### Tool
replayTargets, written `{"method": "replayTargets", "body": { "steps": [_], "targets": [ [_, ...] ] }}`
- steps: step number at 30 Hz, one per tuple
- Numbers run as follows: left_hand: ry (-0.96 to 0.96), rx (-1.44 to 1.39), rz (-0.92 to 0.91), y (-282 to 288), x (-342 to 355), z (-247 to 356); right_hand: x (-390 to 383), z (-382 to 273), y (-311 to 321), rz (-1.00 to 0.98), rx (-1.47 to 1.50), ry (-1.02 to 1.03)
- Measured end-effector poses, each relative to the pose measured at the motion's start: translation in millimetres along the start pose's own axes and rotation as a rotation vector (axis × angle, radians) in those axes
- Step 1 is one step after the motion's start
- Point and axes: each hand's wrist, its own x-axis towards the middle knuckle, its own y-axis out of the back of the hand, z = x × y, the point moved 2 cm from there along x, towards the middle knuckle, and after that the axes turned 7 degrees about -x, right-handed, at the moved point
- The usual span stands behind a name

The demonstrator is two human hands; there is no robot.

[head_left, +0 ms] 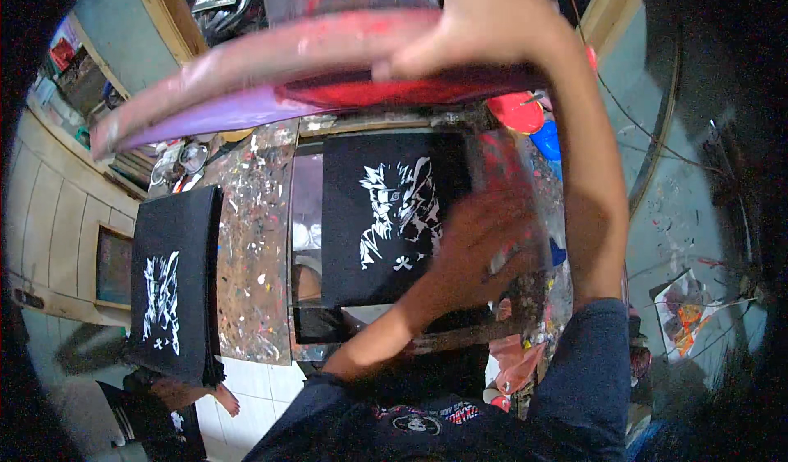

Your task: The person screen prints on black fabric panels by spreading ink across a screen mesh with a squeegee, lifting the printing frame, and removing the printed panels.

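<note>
My right hand (492,23) reaches up to the far side and grips the edge of a screen-printing frame (271,48). The frame is raised and tilted, pink-stained, with purple and red on its mesh. Below it a black cloth piece (345,208) lies flat on a glossy board (309,179), bearing a white figure print (382,203). My left hand (484,224) is over the cloth's right side, dark and smeared by motion. Whether it touches the cloth or holds anything does not show.
A stack of black printed cloths (176,224) sits left on the paint-spattered table (254,257). Red (517,113) and blue (546,140) containers stand at the far right. Crumpled pinkish material (517,363) is near the front right. Another person's bare limb (222,398) shows lower left.
</note>
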Motion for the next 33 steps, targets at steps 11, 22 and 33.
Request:
{"method": "replayTargets", "body": {
  "steps": [11,22,33],
  "targets": [
    [0.352,0.836,0.064,169,-160,61,-246,-69,-192,0.314,-0.143,0.221],
    [0.373,0.398,0.103,-32,-103,-98,-53,3,-50,0.395,-0.089,0.198],
    [0.251,-0.081,-0.134,-139,-33,-88,35,39,-12,0.183,-0.063,0.184]
  ]
}}
